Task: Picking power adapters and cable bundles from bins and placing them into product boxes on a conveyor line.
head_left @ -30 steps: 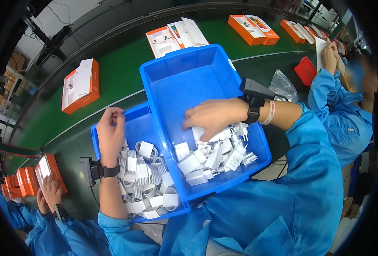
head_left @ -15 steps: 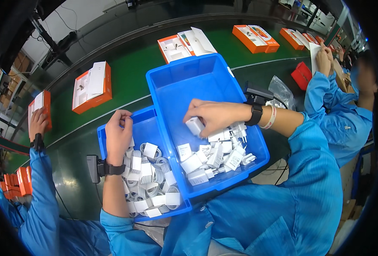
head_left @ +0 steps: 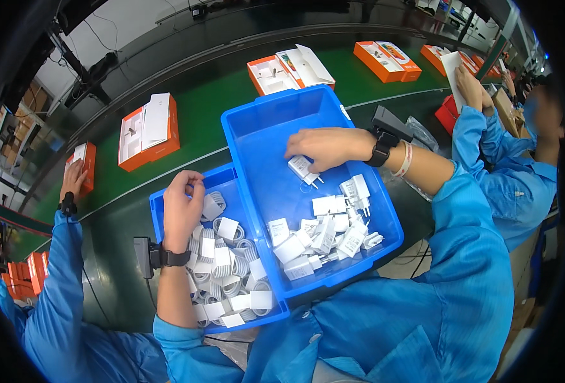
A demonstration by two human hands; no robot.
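The right hand [head_left: 329, 148] appears to pinch a white charger [head_left: 301, 167] by its far end, over the bare middle of the right bin [head_left: 257, 143]. The charger's prongs point near and right, its long axis slanting from far left to near right. With so much of the block jutting past the fingers, a loose pinch could let it twist or drop, and its prongs could snag the chargers heaped nearer [head_left: 324, 235]. The left hand [head_left: 181, 207] is curled above bundled cables [head_left: 222, 262]; whether it grips one cannot be told.
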